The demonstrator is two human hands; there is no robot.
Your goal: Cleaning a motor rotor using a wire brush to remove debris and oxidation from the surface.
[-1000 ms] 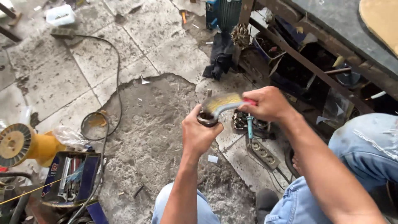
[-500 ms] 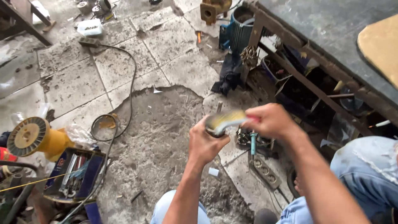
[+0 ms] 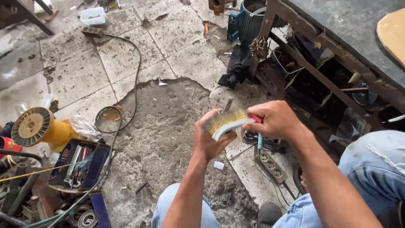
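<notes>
My right hand [image 3: 275, 120] grips the red handle of a wire brush [image 3: 228, 122] with brass-coloured bristles and a pale curved back. The brush lies across the fingers of my left hand [image 3: 211, 137], which is closed around a small dark part that is mostly hidden by the brush and my fingers. Both hands are raised above the broken concrete floor, over my knees in blue jeans [image 3: 371, 169].
A power strip [image 3: 272, 166] lies on the floor below my hands. At the left sit a yellow wire spool [image 3: 40, 128] and an open toolbox [image 3: 80, 162]. A black cable [image 3: 135, 84] loops across the tiles. A dark workbench [image 3: 337, 38] with cluttered shelves stands at the right.
The view has tilted, so my hands sit lower in the frame. The brush has shifted along the part in my left hand, its bristles now facing up more.
</notes>
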